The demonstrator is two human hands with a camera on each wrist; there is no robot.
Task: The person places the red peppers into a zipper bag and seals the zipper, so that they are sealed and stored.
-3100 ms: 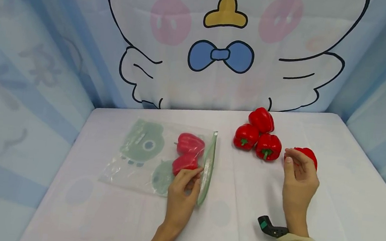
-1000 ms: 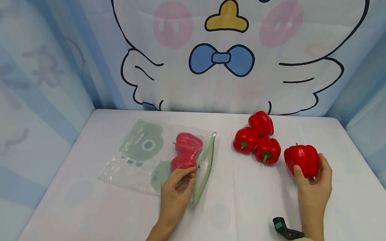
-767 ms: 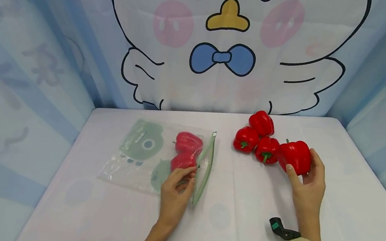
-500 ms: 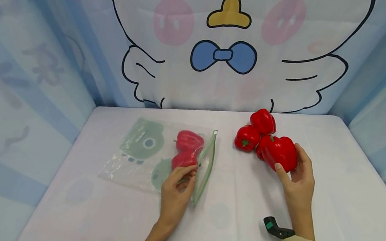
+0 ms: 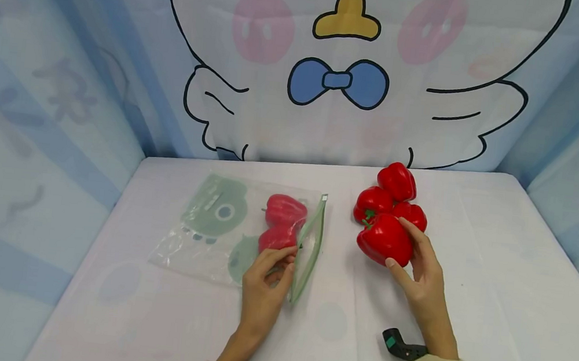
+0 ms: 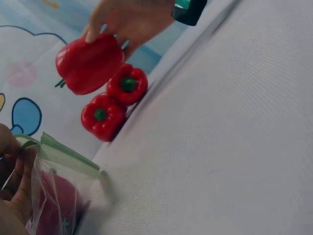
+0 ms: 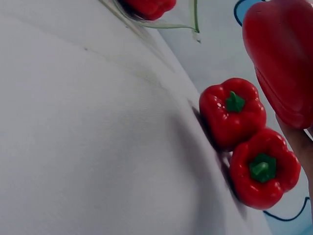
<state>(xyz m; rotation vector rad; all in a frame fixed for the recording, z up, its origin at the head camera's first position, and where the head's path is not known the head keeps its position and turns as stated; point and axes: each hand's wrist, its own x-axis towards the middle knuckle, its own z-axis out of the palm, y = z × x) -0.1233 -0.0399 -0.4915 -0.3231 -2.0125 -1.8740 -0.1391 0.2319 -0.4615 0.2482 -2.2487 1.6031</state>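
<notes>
A clear zip bag (image 5: 185,257) with a green-edged opening lies flat on the table, two red bell peppers (image 5: 285,210) inside it. My left hand (image 5: 263,297) pinches the bag's upper layer at the mouth, and the opening gapes slightly. Thumb and fingers of my right hand (image 5: 428,290) hold another red bell pepper (image 5: 385,240), its green stem pointing left. In the left wrist view, this held pepper (image 6: 90,63) hangs above the table. The right wrist view has the held pepper (image 7: 283,58) at its upper right.
Three more red bell peppers (image 5: 397,181) stand clustered at the back right of the white table (image 5: 512,318), just behind the held one. A printed cartoon cloth (image 5: 333,132) hangs behind the table's far edge. A black wrist device (image 5: 403,345) sits on the right wrist.
My right hand has taken hold of the pepper at the far right and carried it left, in front of the cluster. My left hand has pulled the bag's mouth slightly apart.
</notes>
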